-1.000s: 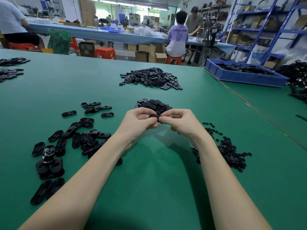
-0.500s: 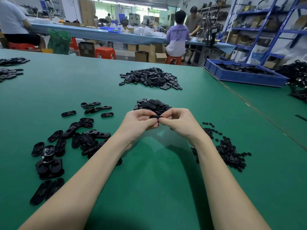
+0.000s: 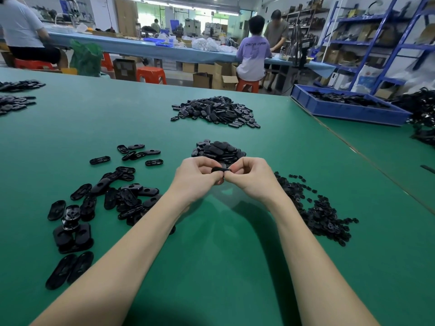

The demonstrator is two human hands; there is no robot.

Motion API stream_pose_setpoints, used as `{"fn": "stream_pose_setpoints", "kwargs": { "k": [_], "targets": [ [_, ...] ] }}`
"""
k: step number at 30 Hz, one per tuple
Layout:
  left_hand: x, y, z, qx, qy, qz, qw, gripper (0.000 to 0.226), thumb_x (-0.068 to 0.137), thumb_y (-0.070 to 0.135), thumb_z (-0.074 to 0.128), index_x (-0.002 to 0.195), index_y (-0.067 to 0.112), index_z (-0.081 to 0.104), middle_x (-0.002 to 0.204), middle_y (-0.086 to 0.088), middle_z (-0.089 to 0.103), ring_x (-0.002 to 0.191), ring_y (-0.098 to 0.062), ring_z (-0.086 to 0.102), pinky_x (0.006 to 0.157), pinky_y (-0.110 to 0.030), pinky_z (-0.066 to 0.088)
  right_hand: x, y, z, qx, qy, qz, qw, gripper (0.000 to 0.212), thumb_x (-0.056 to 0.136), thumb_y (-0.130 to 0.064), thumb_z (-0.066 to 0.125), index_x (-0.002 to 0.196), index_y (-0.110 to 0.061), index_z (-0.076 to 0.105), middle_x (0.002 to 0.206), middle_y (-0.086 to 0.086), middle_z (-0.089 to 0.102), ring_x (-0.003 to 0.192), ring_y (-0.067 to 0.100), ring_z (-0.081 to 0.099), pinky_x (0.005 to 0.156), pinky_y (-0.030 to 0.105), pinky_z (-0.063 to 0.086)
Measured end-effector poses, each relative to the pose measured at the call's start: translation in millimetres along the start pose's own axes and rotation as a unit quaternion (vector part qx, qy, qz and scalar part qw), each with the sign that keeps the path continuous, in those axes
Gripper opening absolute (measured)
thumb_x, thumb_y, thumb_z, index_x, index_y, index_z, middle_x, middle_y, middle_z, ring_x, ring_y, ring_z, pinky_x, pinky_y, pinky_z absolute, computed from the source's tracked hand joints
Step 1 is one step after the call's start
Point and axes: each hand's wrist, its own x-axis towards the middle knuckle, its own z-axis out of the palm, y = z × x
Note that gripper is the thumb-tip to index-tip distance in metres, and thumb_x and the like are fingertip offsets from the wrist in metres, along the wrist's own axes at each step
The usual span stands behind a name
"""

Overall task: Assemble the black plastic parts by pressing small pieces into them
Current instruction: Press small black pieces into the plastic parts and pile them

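Both hands meet above the green table (image 3: 223,267). My left hand (image 3: 197,178) and my right hand (image 3: 253,177) pinch one black oval plastic part (image 3: 220,170) between thumbs and curled fingers; only its top edge shows. Just behind the hands lies a small heap of black oval parts (image 3: 219,150). To the right lies a pile of small black pieces (image 3: 317,212). Scattered oval parts (image 3: 122,194) lie to the left, several stacked near the left forearm.
A larger heap of black parts (image 3: 216,111) lies farther back. More parts (image 3: 14,100) sit at the far left edge. A blue tray (image 3: 348,111) of parts stands at the back right. People sit and stand at a blue bench behind.
Both hands stay together on the same part; the fingers have closed slightly tighter over it. Nothing else has moved.
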Motion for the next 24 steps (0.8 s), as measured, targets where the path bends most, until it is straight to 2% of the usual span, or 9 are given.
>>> {"fn": "stream_pose_setpoints", "kwargs": {
  "k": [3,5,9,11,14,16,19,21,24],
  "targets": [
    [2.1,-1.2,-4.4,0.027,-0.002,0.018,0.999,0.014,0.081,0.011,0.075,0.089,0.022,0.071,0.078,-0.002,0.077,0.085,-0.02,0.075,0.088,-0.034,0.057,0.8,1.4,0.7,-0.002,0.004,-0.016,1.0,0.016,0.083,-0.02,0.081,0.075,-0.021,0.067,0.056,-0.015,0.06,0.05,0.001,0.047,0.05,0.012,0.037],
    [3.4,-2.6,-8.3,-0.009,-0.012,0.013,1.0,0.014,0.083,0.008,0.074,0.091,0.019,0.07,0.077,-0.003,0.077,0.074,-0.018,0.072,0.083,-0.029,0.058,0.9,1.6,-1.7,-0.007,-0.003,-0.038,0.999,0.012,0.084,-0.024,0.081,0.083,-0.026,0.069,0.063,-0.015,0.064,0.05,0.0,0.048,0.051,0.011,0.038],
    [6.0,-5.0,-12.1,-0.091,-0.006,-0.029,0.995,0.015,0.087,0.002,0.07,0.097,0.01,0.064,0.071,-0.006,0.074,0.061,-0.011,0.066,0.061,-0.019,0.056,3.3,3.2,1.3,-0.111,0.004,-0.097,0.989,0.02,0.081,-0.027,0.079,0.091,-0.039,0.067,0.078,-0.016,0.071,0.051,0.005,0.048,0.06,0.027,0.048],
    [7.6,-4.7,-13.7,-0.089,-0.007,-0.04,0.995,0.015,0.089,0.004,0.069,0.101,0.01,0.062,0.078,-0.008,0.073,0.062,-0.01,0.067,0.06,-0.02,0.056,4.8,3.0,6.5,-0.164,0.026,-0.104,0.981,0.018,0.081,-0.032,0.077,0.092,-0.041,0.066,0.08,-0.021,0.07,0.053,0.004,0.05,0.063,0.032,0.051],
    [11.3,-3.5,-16.1,-0.063,-0.005,-0.06,0.996,0.016,0.091,0.012,0.067,0.105,0.013,0.059,0.088,-0.008,0.07,0.066,-0.013,0.066,0.059,-0.023,0.053,8.1,4.4,8.0,-0.215,0.072,-0.095,0.969,0.015,0.081,-0.044,0.074,0.094,-0.042,0.066,0.079,-0.03,0.067,0.058,0.0,0.054,0.057,0.027,0.041],
    [13.6,-3.8,-17.4,-0.032,-0.013,-0.07,0.997,0.016,0.092,0.018,0.068,0.106,0.014,0.06,0.091,-0.006,0.069,0.068,-0.014,0.065,0.057,-0.024,0.05,12.5,6.6,6.6,-0.234,0.106,-0.076,0.963,0.014,0.082,-0.047,0.074,0.093,-0.042,0.069,0.077,-0.026,0.068,0.063,-0.003,0.055,0.055,0.024,0.036],
    [14.2,-6.7,-16.5,0.017,-0.054,-0.071,0.996,0.014,0.091,0.027,0.069,0.1,0.017,0.063,0.097,-0.011,0.075,0.072,-0.018,0.066,0.063,-0.029,0.05,25.0,8.9,9.5,-0.249,0.122,-0.04,0.96,0.015,0.083,-0.045,0.074,0.096,-0.039,0.073,0.078,-0.023,0.067,0.071,0.003,0.058,0.056,0.021,0.035],
    [13.1,-8.6,-14.8,0.074,-0.088,-0.066,0.991,0.017,0.089,0.035,0.07,0.097,0.021,0.065,0.097,-0.01,0.076,0.081,-0.023,0.071,0.076,-0.034,0.055,36.2,7.1,14.6,-0.26,0.115,-0.022,0.959,0.016,0.084,-0.042,0.073,0.099,-0.038,0.074,0.077,-0.023,0.066,0.081,0.009,0.063,0.06,0.024,0.038],
    [12.6,-10.1,-15.0,0.122,-0.112,-0.053,0.985,0.018,0.087,0.04,0.068,0.095,0.024,0.067,0.091,-0.002,0.077,0.096,-0.022,0.073,0.091,-0.041,0.057,50.2,2.8,21.4,-0.277,0.101,-0.004,0.956,0.018,0.085,-0.037,0.073,0.103,-0.037,0.074,0.079,-0.021,0.066,0.093,0.014,0.067,0.071,0.027,0.043]
  ]
}}
